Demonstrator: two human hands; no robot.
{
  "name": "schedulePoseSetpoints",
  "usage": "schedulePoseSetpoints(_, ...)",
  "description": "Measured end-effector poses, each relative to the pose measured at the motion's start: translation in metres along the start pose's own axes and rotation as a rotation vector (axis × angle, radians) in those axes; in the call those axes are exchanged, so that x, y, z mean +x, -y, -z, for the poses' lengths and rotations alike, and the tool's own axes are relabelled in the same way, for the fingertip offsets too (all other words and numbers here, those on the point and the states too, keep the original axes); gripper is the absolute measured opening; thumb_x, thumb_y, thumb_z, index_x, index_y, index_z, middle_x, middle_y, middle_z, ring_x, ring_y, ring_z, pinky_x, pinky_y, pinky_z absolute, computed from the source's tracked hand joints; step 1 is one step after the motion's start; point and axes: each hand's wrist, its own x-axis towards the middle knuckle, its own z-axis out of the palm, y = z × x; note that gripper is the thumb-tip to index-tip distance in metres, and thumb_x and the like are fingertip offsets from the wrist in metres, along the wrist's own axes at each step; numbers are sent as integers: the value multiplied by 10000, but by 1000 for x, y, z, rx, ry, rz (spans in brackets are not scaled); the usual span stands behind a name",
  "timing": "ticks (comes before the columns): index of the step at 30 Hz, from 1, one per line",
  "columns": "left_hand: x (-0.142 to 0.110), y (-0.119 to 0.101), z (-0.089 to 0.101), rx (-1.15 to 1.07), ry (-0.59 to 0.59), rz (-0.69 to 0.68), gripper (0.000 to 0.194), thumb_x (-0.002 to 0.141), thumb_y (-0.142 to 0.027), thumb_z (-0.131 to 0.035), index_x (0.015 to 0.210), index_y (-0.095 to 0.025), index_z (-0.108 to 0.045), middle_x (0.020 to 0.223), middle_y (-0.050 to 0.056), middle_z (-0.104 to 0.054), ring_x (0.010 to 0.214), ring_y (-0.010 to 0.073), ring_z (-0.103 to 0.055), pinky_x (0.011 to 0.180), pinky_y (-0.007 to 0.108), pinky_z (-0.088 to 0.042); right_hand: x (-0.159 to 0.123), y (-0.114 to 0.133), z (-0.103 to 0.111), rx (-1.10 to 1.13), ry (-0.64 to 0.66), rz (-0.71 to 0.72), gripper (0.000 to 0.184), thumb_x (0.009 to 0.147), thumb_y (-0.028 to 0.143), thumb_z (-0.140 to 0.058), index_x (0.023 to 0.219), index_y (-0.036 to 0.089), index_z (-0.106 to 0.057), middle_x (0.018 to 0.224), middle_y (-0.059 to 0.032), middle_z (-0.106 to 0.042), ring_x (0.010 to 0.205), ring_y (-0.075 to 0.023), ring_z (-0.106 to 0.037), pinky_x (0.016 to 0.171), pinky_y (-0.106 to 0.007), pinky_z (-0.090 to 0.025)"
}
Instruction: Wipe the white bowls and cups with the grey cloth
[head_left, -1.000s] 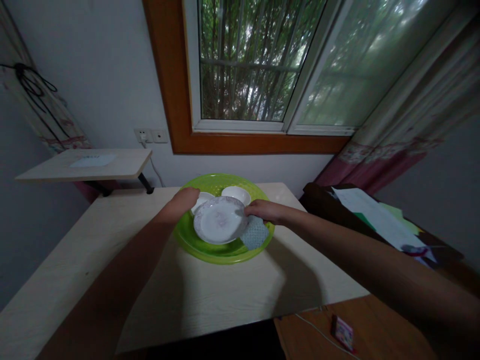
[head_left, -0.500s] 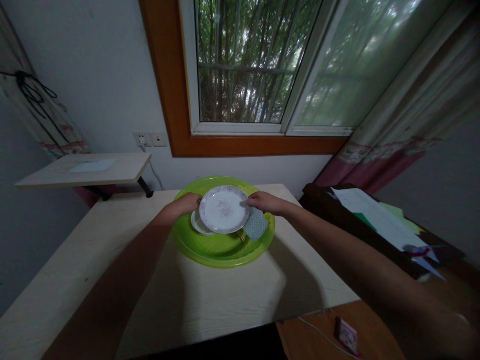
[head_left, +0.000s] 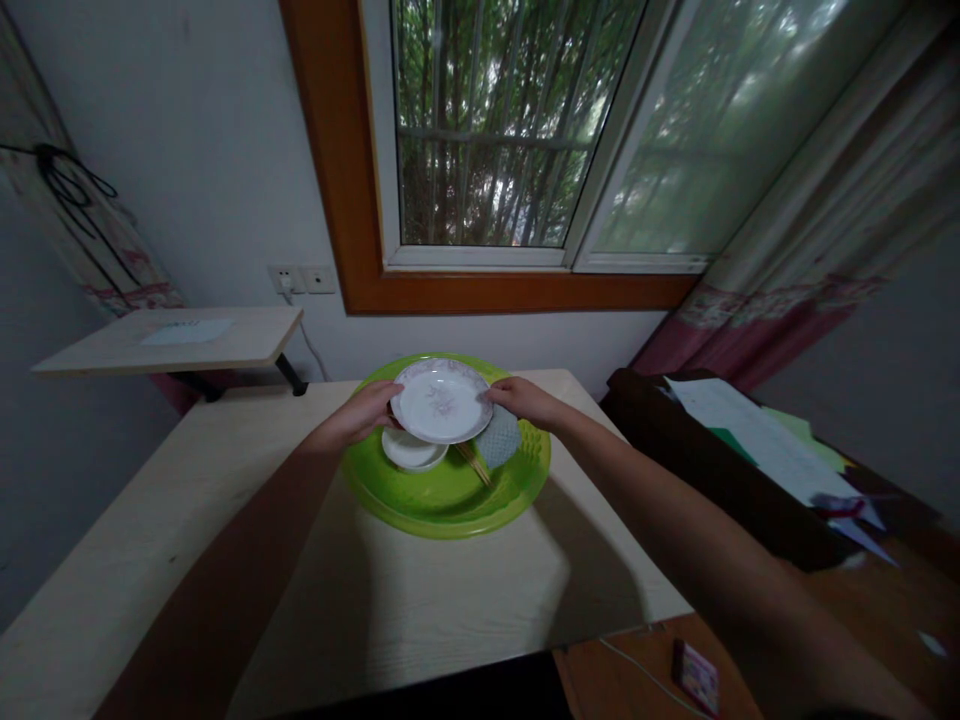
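Observation:
A white plate (head_left: pixel 442 402) with a pinkish floral pattern is held above a green basin (head_left: pixel 450 525). My left hand (head_left: pixel 365 408) is closed on its left rim, thumb on top. At the right rim my right hand (head_left: pixel 523 399) grips the plate, and a grey-green dishcloth (head_left: pixel 499 440) hangs just below those fingers. Whether the cloth is pinched together with the rim is hard to see. Below the plate, a smaller white dish (head_left: pixel 414 451) sits in the basin, partly covered. Chopsticks (head_left: pixel 474 464) lie beside it, their far ends hidden by the plate.
The basin stands on a pale wooden table (head_left: pixel 420 620) against the wall. A small raised shelf (head_left: pixel 217 345) with a sheet of paper is at the left. Papers (head_left: pixel 750 440) lie on a dark piece of furniture at the right. Behind the table is a window (head_left: pixel 502 130).
The plate has shifted slightly left and away from me, tilting somewhat. More of the small dish and chopsticks shows. The dishcloth has moved left with my right hand.

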Motion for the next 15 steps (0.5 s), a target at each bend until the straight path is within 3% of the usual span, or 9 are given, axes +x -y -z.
schedulePoseSetpoints(5,1,3,0,140,-153,-47,389,929,-414,-396,1009,-138,-659,987,127,-731,810,217,-693,698,344,-574,3,6,16,-190,-127,97,399,912,483,-475,688,166,-567,607,11,-514,590,-116,-434,553,-229,-293)
schedulePoseSetpoints(8,-1,1,-2,233,-190,-35,402,937,-419,-372,938,-150,-670,936,113,-731,773,210,-690,689,346,-571,4,13,27,-109,-363,140,363,906,521,-510,795,180,-566,678,1,-558,636,-131,-474,599,-230,-325)
schedulePoseSetpoints(11,-1,0,-4,257,-162,-73,415,940,-432,-371,944,-157,-681,945,106,-736,818,214,-692,737,352,-574,4,27,23,-23,-560,215,319,879,487,-586,1009,197,-559,851,-28,-619,763,-161,-542,684,-234,-375)
schedulePoseSetpoints(13,1,1,-4,256,-149,-105,406,938,-438,-385,974,-161,-680,958,100,-737,839,215,-691,753,346,-572,2,37,10,-13,-592,301,315,879,432,-607,1081,198,-546,988,-58,-635,889,-183,-566,771,-245,-398)
schedulePoseSetpoints(15,2,2,-4,243,-159,-95,403,937,-447,-385,971,-164,-670,935,96,-734,800,208,-685,717,330,-567,0,47,-8,-48,-485,365,338,901,404,-597,1164,204,-525,1051,-69,-640,936,-192,-581,821,-258,-413)
